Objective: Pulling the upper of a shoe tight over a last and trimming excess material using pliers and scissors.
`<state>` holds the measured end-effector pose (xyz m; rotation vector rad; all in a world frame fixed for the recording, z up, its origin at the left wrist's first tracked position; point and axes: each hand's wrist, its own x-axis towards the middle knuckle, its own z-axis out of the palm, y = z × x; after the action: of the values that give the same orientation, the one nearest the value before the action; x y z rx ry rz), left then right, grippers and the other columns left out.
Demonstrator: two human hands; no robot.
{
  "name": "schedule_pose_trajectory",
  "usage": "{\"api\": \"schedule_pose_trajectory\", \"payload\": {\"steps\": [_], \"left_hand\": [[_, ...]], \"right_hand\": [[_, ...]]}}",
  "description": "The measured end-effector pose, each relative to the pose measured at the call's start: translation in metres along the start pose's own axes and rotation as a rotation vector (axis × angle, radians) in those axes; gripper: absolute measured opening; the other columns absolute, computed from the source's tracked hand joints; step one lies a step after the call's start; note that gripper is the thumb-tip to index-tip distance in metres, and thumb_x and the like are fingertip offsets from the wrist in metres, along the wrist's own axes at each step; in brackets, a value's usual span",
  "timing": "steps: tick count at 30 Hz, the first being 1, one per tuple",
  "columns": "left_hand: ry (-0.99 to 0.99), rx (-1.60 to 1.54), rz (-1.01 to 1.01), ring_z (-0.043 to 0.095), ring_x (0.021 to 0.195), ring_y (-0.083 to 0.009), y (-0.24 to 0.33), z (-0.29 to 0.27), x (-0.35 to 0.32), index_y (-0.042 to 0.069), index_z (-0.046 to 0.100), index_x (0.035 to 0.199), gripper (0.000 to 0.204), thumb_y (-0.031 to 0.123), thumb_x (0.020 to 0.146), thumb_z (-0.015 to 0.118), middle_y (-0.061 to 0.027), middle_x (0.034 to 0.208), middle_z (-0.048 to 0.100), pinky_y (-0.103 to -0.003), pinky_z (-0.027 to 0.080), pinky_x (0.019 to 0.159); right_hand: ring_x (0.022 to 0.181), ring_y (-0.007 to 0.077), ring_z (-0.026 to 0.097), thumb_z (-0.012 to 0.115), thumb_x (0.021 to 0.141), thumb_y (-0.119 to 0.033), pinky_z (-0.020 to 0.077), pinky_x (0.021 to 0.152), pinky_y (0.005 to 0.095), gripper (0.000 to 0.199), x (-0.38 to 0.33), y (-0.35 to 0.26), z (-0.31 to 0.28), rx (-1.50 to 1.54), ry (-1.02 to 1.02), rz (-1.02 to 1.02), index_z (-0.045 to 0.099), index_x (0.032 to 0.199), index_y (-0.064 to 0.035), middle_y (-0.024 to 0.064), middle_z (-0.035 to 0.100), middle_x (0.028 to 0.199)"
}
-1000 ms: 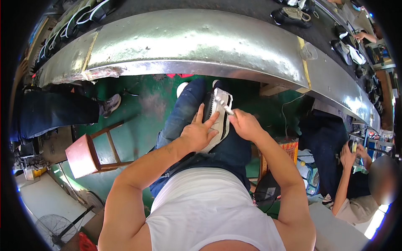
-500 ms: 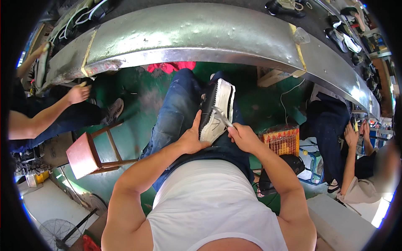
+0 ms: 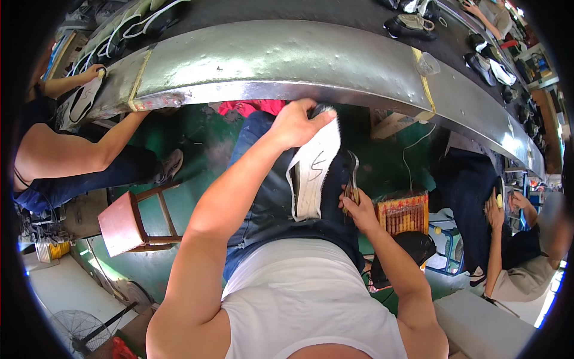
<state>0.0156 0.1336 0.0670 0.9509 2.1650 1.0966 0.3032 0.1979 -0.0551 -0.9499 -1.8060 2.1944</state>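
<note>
Over my lap hangs a shoe [image 3: 312, 173], its white underside turned up toward me with a dark scrawl on it. A little of its black upper shows at the far end. There my left hand [image 3: 297, 124] is closed, thumb on top and the fingers partly hidden. Apart from the shoe, to its right, my right hand [image 3: 360, 210] is wrapped round a pair of metal pincers [image 3: 354, 173]. Their curved jaws point away from me, just above my right thigh.
A long metal-edged bench [image 3: 269, 60] runs across in front, with several shoes [image 3: 411, 27] on top. A co-worker's arm [image 3: 72, 149] is at the left, near a stool [image 3: 124, 220]. Beaded seat mat [image 3: 403, 215] lies close on the right; another person [image 3: 526, 263] sits beyond it.
My left hand has shifted from the shoe's near side to its far end, and the underside now faces up. The pincers have moved off the shoe to the right.
</note>
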Motion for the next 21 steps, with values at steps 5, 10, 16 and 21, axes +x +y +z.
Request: {"api": "schedule_pose_trajectory", "payload": {"steps": [5,10,16,21], "left_hand": [[-0.057,-0.405,0.008,0.069,0.09,-0.0264,-0.08,0.049,-0.048,-0.004,0.069,0.11,0.044,0.031,0.084,0.075,-0.0162,0.101,0.071,-0.04,0.054,0.081],[-0.02,0.051,-0.099,0.063,0.082,-0.0457,-0.086,0.044,-0.111,0.0,0.062,0.106,0.019,0.012,0.093,0.056,-0.0286,0.089,0.064,-0.046,0.051,0.07],[0.084,0.317,0.195,0.067,0.081,-0.0397,-0.082,0.054,-0.122,-0.003,0.064,0.111,0.027,0.011,0.089,0.057,-0.0218,0.089,0.067,-0.046,0.055,0.072],[0.042,0.356,0.248,0.069,0.09,-0.0347,-0.079,0.054,-0.121,-0.005,0.063,0.118,0.037,0.024,0.096,0.057,-0.0209,0.097,0.069,-0.041,0.056,0.079]], "right_hand": [[0.074,0.0174,0.062,0.06,0.095,-0.019,0.05,0.07,0.0324,0.031,-0.004,-0.022,-0.001,-0.278,-0.037,-0.018,0.057,0.12,0.0011,0.0075,0.064,0.083],[0.084,0.0391,0.063,0.061,0.091,-0.019,0.0509,0.079,0.0414,0.033,0.0,-0.069,0.005,-0.647,-0.294,-0.119,0.056,0.114,0.0051,0.0221,0.065,0.09],[0.103,0.0417,0.063,0.061,0.091,-0.017,0.0499,0.089,0.0439,0.051,0.033,-0.12,0.01,-0.99,-0.491,-0.162,0.049,0.133,0.0073,0.027,0.065,0.108],[0.096,0.0422,0.065,0.058,0.093,-0.021,0.0512,0.085,0.0482,0.03,0.051,-0.176,0.032,-1.346,-0.681,0.123,0.061,0.101,0.008,0.0271,0.067,0.099]]}}
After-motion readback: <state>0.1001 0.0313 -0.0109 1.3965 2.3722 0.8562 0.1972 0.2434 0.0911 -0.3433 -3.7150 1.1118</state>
